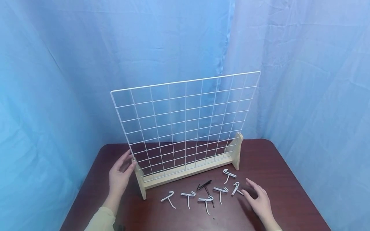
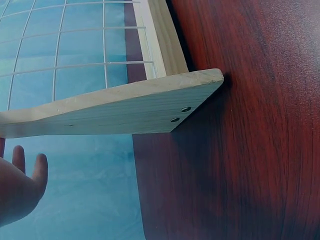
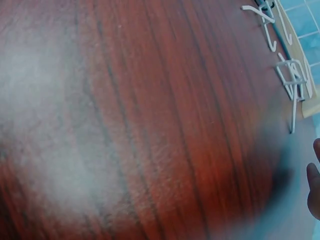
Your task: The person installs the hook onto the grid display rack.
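A white wire grid panel [image 1: 185,122] leans back in a wooden stand [image 1: 185,173] on the table. My left hand [image 1: 119,176] is at the top of the stand's left end piece [image 2: 125,107], the thumb in front and fingers behind. In the left wrist view its other fingers [image 2: 40,172] stick out loosely. Before the stand lie several white metal hooks [image 1: 206,200] and a black hook [image 1: 204,186]. My right hand [image 1: 260,200] hovers just right of the rightmost white hook [image 1: 237,189], thumb and fingers spread, holding nothing. Only fingertips of it show in the right wrist view.
The dark red wood-grain table [image 1: 277,170] has rounded back corners. Light blue curtains [image 1: 173,38] hang behind it and along both sides. The stand's right end piece [image 1: 237,150] is near the table's back edge.
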`<state>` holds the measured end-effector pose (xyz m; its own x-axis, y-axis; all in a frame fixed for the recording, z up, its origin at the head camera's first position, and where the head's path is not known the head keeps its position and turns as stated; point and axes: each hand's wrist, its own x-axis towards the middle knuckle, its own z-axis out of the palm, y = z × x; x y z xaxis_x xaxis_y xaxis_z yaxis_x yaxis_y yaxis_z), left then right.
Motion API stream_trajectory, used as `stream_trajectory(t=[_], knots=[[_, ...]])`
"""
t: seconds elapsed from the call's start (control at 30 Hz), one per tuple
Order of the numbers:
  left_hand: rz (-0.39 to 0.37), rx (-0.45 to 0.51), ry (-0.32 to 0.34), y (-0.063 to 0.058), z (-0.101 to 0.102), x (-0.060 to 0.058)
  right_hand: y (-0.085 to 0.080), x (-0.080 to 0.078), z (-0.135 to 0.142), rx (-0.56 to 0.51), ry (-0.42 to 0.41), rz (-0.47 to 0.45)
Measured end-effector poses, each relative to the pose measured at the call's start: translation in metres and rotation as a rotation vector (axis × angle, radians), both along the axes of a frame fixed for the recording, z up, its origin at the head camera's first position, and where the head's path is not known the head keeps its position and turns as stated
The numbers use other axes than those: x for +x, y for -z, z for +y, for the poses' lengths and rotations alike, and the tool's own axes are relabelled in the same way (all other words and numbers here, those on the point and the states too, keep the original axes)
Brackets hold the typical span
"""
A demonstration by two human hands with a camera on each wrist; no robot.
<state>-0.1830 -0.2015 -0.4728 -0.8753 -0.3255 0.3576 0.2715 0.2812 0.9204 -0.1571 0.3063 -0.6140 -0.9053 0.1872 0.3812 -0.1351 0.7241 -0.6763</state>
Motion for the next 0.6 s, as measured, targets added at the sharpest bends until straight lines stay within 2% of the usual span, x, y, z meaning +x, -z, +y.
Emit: stream_trajectory(t=[0.1, 0.17, 0.23, 0.33, 0.47, 0.6], knots=[[-0.016, 0.006, 0.008, -0.012, 0.005, 0.006, 0.003, 0.001, 0.003, -0.003, 0.003, -0.015], [-0.031, 0.021, 0.012, -0.013, 0.005, 0.006, 0.004, 0.001, 0.003, 0.002, 0.007, -0.015], [-0.042, 0.043, 0.019, -0.010, 0.004, 0.004, 0.006, 0.001, 0.004, 0.006, 0.011, -0.007], [-0.066, 0.078, 0.021, 0.002, -0.001, -0.003, 0.007, 0.001, 0.004, 0.010, 0.013, 0.016], [-0.061, 0.103, 0.024, 0.017, -0.007, -0.012, 0.009, 0.001, 0.004, 0.027, 0.010, 0.023], [-0.034, 0.095, 0.034, 0.019, -0.008, -0.012, 0.011, 0.001, 0.005, 0.044, 0.000, 0.015]])
